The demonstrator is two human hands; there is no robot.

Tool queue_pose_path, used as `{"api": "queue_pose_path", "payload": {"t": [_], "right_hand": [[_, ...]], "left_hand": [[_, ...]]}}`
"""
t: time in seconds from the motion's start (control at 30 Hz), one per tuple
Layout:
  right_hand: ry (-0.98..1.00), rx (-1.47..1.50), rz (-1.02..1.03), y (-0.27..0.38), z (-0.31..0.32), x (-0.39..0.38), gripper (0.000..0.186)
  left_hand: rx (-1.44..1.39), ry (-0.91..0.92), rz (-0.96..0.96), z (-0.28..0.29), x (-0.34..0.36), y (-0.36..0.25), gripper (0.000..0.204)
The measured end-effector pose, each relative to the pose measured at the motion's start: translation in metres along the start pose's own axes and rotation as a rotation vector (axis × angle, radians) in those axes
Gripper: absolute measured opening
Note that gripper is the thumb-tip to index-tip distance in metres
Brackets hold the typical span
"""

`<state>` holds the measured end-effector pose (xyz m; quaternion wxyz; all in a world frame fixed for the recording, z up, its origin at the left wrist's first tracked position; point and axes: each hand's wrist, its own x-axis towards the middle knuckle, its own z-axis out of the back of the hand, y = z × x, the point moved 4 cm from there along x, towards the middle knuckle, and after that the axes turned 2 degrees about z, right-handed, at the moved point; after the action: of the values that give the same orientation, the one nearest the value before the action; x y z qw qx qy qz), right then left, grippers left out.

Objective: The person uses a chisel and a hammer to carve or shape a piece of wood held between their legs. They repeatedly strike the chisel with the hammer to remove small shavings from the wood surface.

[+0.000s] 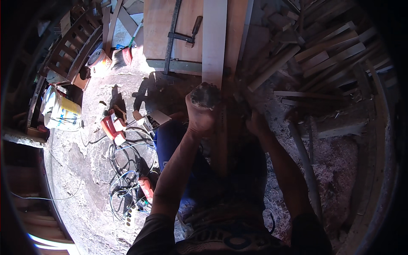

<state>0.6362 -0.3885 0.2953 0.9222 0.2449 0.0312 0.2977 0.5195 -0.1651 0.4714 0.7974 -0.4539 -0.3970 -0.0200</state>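
Left hand, centre of frame: fingers appear closed round a dark, rough-topped block, held at the lower end of a long pale board. Board runs from the top edge down to the block; whether the two touch, cannot tell. Right hand, right of centre, in deep shadow: curled near a narrow wooden strip between the legs; whether its fingers are apart or clamped on anything, cannot tell.

Upper centre: bar clamp lying over a wooden panel, left of the board. Left of centre: red tool on the floor, above coiled cables.

Judgement: step in hand is hand-work at the board's near end. Next move calls for a firm left grip, the board held steady, and the right hand's fingers clear of the block.
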Motion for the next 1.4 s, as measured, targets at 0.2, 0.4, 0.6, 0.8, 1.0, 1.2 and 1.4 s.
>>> {"api": "queue_pose_path", "payload": {"t": [0.2, 0.4, 0.6, 0.8, 1.0, 1.2, 1.4], "right_hand": [[0.04, 0.772, -0.392, 0.037, 0.037, -0.028, 0.04], [0.031, 0.867, -0.54, 0.038, 0.034, -0.075, 0.043], [0.034, 0.944, -0.543, 0.035, 0.031, -0.093, 0.041], [0.05, 1.007, -0.516, 0.055, 0.048, -0.099, 0.048], [-0.025, 0.513, 0.037, 0.129, 0.146, -0.083, 0.062], [-0.288, 0.251, 0.39, 0.219, 0.226, -0.074, 0.065], [0.134, -0.076, 0.26, 0.179, 0.158, -0.075, 0.067]], "left_hand": [[-0.441, 0.056, 0.35, -0.032, -0.023, 0.018, 0.011], [-0.499, 0.085, 0.454, -0.042, -0.035, 0.032, 0.016], [-0.439, 0.085, 0.475, -0.045, -0.036, 0.045, 0.017], [-0.512, 0.191, 0.432, -0.059, -0.044, 0.039, 0.019], [-0.578, 0.1, 0.441, -0.06, -0.043, 0.02, 0.02], [-0.399, 0.104, 0.368, -0.049, -0.059, 0.027, 0.022], [-0.488, 0.136, 0.276, -0.069, -0.063, 0.053, 0.029]]}}
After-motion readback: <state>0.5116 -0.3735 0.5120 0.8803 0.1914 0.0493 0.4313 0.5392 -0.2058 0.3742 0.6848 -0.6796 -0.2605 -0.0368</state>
